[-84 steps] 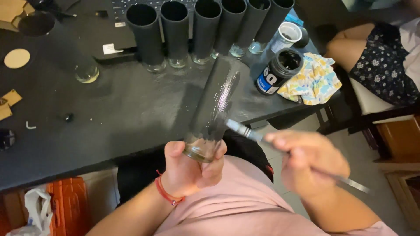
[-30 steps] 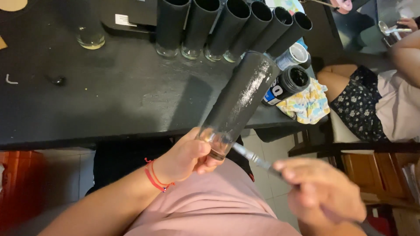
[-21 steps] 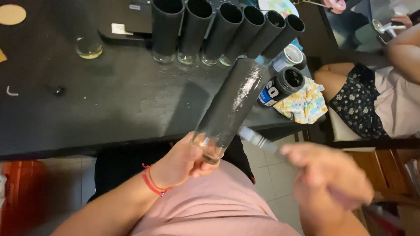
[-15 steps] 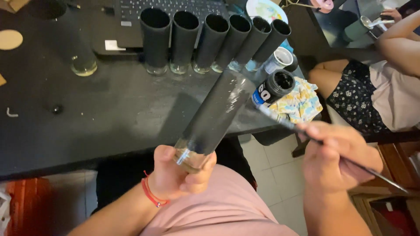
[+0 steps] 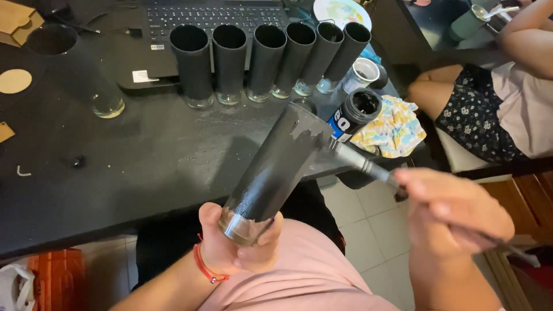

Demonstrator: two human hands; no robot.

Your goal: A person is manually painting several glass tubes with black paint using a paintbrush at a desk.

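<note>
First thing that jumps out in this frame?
A tall glass, mostly coated black, held tilted at centre by its clear base in the left hand. The right hand puts a paintbrush to its upper end. Behind, six black-painted glasses line the dark table.

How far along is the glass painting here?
Six black-coated glasses stand in a row by the laptop. The left hand holds a seventh glass by its base, mostly black, while the right hand works a paintbrush near its rim. One glass at left looks partly clear.
</note>
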